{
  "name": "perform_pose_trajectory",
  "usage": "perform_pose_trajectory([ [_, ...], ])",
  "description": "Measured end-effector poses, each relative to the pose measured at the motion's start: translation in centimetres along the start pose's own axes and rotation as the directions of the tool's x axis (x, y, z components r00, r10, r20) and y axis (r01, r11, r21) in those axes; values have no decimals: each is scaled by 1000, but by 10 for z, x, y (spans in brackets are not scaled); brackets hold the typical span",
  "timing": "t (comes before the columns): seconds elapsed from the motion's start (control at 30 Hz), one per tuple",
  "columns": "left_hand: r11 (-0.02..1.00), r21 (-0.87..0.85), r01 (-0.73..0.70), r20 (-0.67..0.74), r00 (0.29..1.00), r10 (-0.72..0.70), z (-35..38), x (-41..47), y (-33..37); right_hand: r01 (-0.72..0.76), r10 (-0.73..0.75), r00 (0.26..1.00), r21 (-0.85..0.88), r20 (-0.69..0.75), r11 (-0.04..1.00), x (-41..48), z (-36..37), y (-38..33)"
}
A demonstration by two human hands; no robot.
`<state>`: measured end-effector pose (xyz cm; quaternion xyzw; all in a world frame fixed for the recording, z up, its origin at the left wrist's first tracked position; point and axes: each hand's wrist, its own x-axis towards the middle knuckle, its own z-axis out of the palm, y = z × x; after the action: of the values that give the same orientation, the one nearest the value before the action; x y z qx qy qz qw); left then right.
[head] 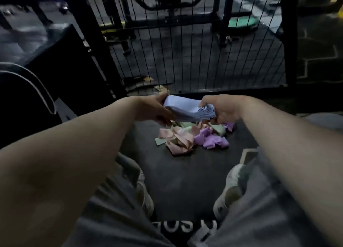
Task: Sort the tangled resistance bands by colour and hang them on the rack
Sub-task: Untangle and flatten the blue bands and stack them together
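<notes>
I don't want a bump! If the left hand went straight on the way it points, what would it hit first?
Probably the right hand, which grips the far end of the same blue bands.

Arms: left forearm [83,135] and right forearm [278,135] bare along the whole visible length, wrist to frame edge. 
Hands: left hand [154,109] and right hand [222,107] bare. 
Legs: grey cloth [104,222] over both, soft, matte, loosely creased, one plain shade on either side. Trousers or shorts: cannot tell. 
Feet: left shoe [143,194] pale, whitish, mostly hidden under the cloth. The right shoe [228,189] is a white trainer with a rounded toe, a duller greyish patch on the upper and a pale sole edge. 
Light dim; finer markings on the shoes unreadable.
</notes>
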<state>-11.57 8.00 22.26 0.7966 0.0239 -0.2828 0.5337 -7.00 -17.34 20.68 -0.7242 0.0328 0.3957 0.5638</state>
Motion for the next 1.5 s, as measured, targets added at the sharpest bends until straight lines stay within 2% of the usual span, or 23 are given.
perform_pose_trajectory([
  [0.17, 995, -32, 100, 2, 995, -100, -23, 75, -36, -91, 91, 995, -5, -28, 996, 85, -10, 12],
  [0.37, 972, -62, 226, 104, 970, -219, -51, 172, -72, -266, 265, 964, -25, -29, 964, 180, -35, 11],
  [0.47, 971, -36, 237, 110, 966, -232, -67, 222, -83, -290, 290, 957, -78, -14, 954, 227, -57, 3],
  [0.57, 978, 33, 208, 49, 977, -210, -80, 270, -83, -319, 324, 946, -179, 1, 931, 273, -83, -14],
  [0.7, 984, 82, 157, 14, 987, -158, -93, 342, -78, -293, 306, 952, -271, 5, 917, 329, -125, -41],
  [0.83, 981, 123, 147, -66, 988, -140, -100, 409, -87, -319, 314, 948, -197, -55, 927, 385, -155, -40],
  [0.93, 977, 93, 194, -90, 978, -186, -95, 448, -105, -329, 314, 942, -148, -114, 933, 428, -165, -15],
  [1.0, 967, 136, 218, -122, 972, -202, -89, 468, -118, -325, 304, 940, -136, -157, 936, 452, -164, 4],
  [1.13, 940, 238, 246, -172, 963, -209, -81, 498, -137, -323, 284, 927, -138, -243, 936, 479, -156, 28],
  [1.27, 944, 201, 261, -169, 959, -229, -82, 518, -147, -229, 196, 929, -73, -313, 971, 498, -149, 39],
  [1.37, 940, 183, 288, -236, 941, -242, -82, 531, -153, -197, 163, 926, -70, -341, 978, 511, -148, 40],
  [1.5, 889, 305, 342, -305, 919, -249, -77, 540, -162, -217, 137, 912, -171, -388, 961, 526, -144, 48],
])
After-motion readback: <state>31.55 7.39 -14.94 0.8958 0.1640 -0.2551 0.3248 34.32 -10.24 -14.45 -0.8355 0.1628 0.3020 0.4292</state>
